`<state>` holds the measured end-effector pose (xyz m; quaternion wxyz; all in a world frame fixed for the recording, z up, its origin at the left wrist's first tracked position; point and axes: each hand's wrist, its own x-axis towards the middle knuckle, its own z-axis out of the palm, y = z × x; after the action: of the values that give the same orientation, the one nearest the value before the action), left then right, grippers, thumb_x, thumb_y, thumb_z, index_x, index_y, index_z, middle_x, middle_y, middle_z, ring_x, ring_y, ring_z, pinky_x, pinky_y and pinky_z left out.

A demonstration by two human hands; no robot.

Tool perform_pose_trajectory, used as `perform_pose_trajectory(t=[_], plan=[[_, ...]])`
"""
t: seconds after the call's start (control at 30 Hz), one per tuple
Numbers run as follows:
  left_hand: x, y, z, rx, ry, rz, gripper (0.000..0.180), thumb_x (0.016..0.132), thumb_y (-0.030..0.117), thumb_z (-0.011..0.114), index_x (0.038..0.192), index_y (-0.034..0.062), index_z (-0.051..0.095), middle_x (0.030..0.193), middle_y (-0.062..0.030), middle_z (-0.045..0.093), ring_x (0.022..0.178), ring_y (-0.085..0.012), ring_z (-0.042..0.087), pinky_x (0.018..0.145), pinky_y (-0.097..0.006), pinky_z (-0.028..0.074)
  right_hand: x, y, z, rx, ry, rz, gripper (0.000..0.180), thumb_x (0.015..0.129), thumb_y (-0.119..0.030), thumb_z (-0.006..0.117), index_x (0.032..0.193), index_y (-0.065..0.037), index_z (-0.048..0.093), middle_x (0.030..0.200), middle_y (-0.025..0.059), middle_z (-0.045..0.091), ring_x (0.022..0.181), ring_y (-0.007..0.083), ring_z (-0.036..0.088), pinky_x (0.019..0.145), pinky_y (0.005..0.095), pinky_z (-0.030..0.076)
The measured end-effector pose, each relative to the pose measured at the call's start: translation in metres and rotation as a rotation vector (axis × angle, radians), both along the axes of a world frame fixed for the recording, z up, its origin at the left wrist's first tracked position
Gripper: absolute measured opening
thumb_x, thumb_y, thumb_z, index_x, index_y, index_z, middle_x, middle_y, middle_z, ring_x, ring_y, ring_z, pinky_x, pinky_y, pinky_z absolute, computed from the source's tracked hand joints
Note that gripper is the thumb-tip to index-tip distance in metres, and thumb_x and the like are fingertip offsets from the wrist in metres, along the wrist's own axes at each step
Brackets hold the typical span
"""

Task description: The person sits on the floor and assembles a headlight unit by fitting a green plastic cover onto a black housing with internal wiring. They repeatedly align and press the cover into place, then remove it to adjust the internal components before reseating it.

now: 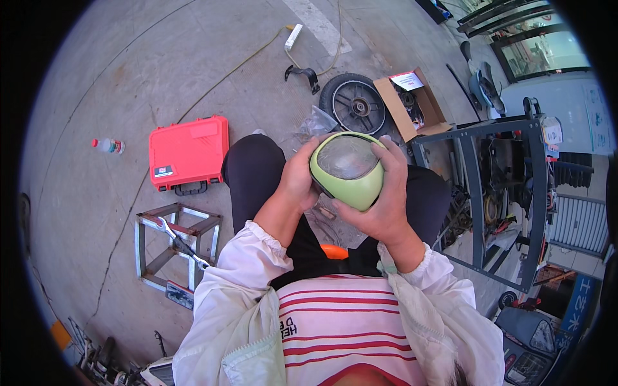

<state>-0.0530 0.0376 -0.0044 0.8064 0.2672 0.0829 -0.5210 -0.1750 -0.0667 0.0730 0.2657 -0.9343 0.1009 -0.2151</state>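
Fingers (394, 161) of left hand (298, 181) and right hand (387, 207) clasping green shell (356, 192), its underside hidden, detail beneath glossy cover (346, 158) indistinct

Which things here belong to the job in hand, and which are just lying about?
In hand:
- green shell, held by left hand and right hand

Probably just lying about:
- red case
- black wheel
- bottle
- cardboard box
- wrench
- metal frame

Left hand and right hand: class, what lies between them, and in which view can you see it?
The head view shows a rounded green shell between the left hand and right hand, touched by both.
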Motion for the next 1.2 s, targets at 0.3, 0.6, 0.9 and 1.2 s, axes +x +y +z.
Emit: perform_pose_trajectory(t=[0.3,0.6,0.9,1.2], plan=[[0.002,0.004,0.005,-0.073,0.048,-0.042,0.051,0.101,0.042,0.047,0.132,0.0025,0.055,0.129,-0.0122,0.062,0.118,-0.0242,0.059,0.103,-0.039,0.044,0.003,0.001,-0.002,-0.076,-0.037,-0.008,0.098,0.058,-0.027,0.089,0.138,-0.004,0.039,0.139,0.0284,0.039,0.128,0.0449,0.042,0.107,0.0506,0.035],[0.009,0.019,0.013,-0.1,-0.084,-0.249,0.057,0.088,0.018,0.07,0.138,0.0038,0.047,0.126,-0.0091,0.06,0.116,-0.0208,0.06,0.097,-0.038,0.051,-0.002,-0.018,0.007,-0.077,0.016,0.165,0.102,0.057,-0.028,0.09,0.142,-0.006,0.038,0.14,0.0275,0.041,0.128,0.0439,0.043,0.106,0.0504,0.035],[0.007,0.015,0.017,-0.149,-0.073,-0.115,0.055,0.088,0.014,0.068,0.138,0.0039,0.046,0.126,-0.0091,0.06,0.113,-0.0197,0.062,0.096,-0.036,0.052,0.003,-0.019,0.029,-0.1,-0.01,0.196,0.106,0.055,-0.028,0.09,0.145,-0.007,0.039,0.142,0.0268,0.04,0.128,0.0442,0.043,0.107,0.0505,0.035],[0.007,0.012,0.008,-0.171,-0.231,-0.146,0.062,0.086,0.015,0.07,0.14,0.0023,0.043,0.128,-0.0113,0.058,0.118,-0.0209,0.056,0.103,-0.035,0.044,0.002,-0.023,0.025,-0.127,0.077,0.198,0.109,0.053,-0.027,0.092,0.146,-0.008,0.038,0.145,0.0263,0.038,0.133,0.0434,0.04,0.11,0.0487,0.034]])
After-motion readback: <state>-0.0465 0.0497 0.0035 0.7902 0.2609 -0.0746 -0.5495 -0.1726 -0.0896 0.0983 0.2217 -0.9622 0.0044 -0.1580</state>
